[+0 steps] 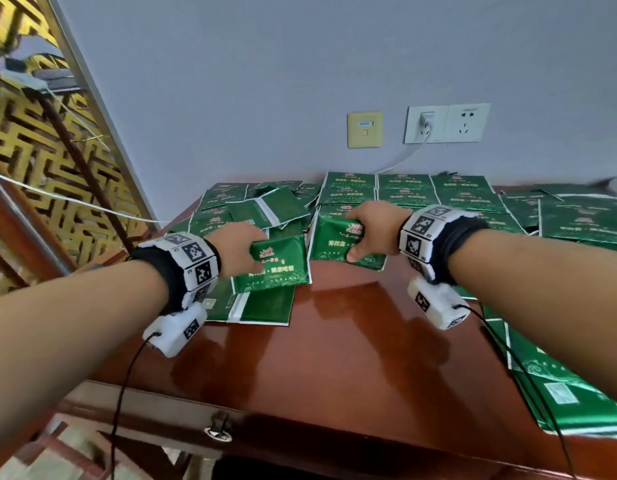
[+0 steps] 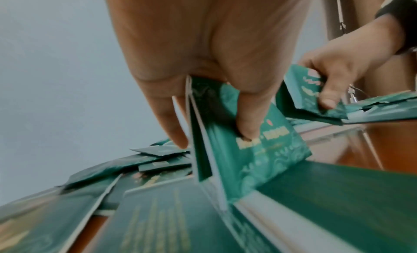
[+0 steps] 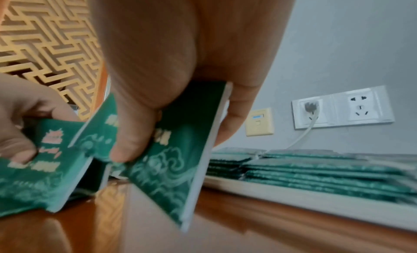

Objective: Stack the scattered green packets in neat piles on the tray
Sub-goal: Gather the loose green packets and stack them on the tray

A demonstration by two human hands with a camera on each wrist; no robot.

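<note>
Left grip: my left hand (image 1: 239,249) pinches a small bundle of packets (image 1: 277,263), thumb on the printed face and fingers (image 2: 175,130) behind, so the bundle stands nearly on edge over the loose ones.

Why upright: I judge that holding them on edge lets the edges square up before they go down flat (the left wrist view shows at least two packets in the pinch, their white seams side by side).

Right grip: my right hand (image 1: 372,230) is closed round a second bundle (image 1: 338,242), thumb (image 3: 133,141) across the front, fingers at the back; its lower edge hangs just above the desk (image 1: 352,327).

Piles: neat rows of packets (image 1: 407,194) lie at the back by the wall, face up, inside a pale rim that I take for the tray (image 3: 304,199).

Loose packets: a jumble (image 1: 251,206) lies at the back left, more lie flat under my left hand, and some (image 1: 556,372) sit at the near right edge.

Why both hands: each hand gathers on its own side, and the two bundles sit just beside each other, likely to be merged into one.

Progress: part done, I judge; much is still scattered.

Risk: the foil looks slick, so a loose pinch may fan the bundle.
</note>
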